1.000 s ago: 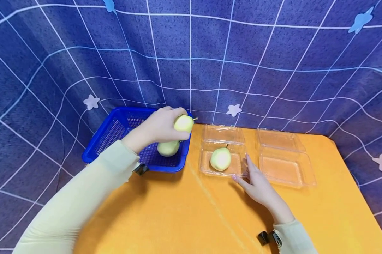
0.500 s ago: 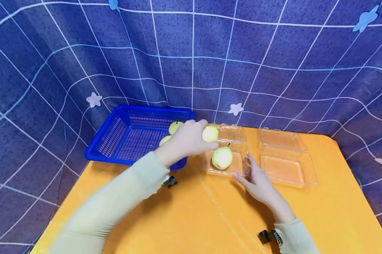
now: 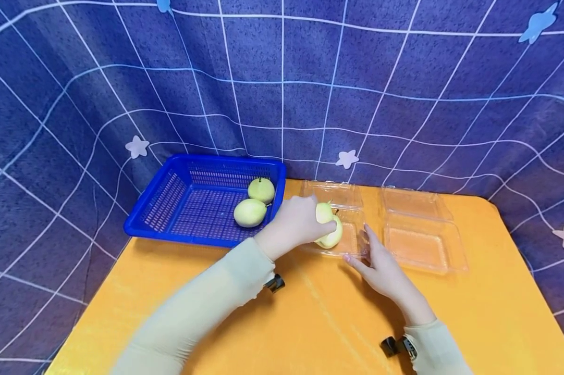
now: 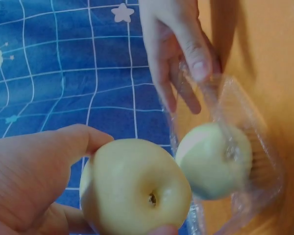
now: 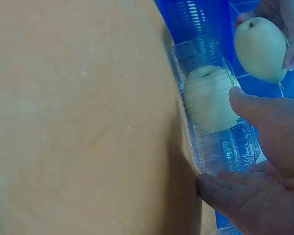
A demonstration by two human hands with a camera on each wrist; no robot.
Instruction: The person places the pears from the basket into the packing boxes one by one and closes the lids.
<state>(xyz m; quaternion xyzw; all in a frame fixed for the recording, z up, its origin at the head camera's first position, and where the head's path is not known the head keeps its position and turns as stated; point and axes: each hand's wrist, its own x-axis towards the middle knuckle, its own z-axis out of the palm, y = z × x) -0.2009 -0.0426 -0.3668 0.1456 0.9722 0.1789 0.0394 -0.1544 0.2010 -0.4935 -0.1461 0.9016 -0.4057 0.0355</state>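
Head view: mid-frame, your left hand (image 3: 293,224) grips a pear (image 3: 322,212) by the clear clamshell box (image 3: 351,238); your right hand (image 3: 387,273), fingers spread, touches the box's right side. Left wrist: your pear's at bottom centre, pinched by thumb and fingers. Right wrist: there it is, upper right!

dark-blue fabric curtain (image 3: 310,52) with white grid lines, beyond the left hand (image 3: 293,221); pale-pink, five-pointed star (image 3: 347,159) on it, also beyond that hand; flat orange tabletop (image 3: 333,323), below.
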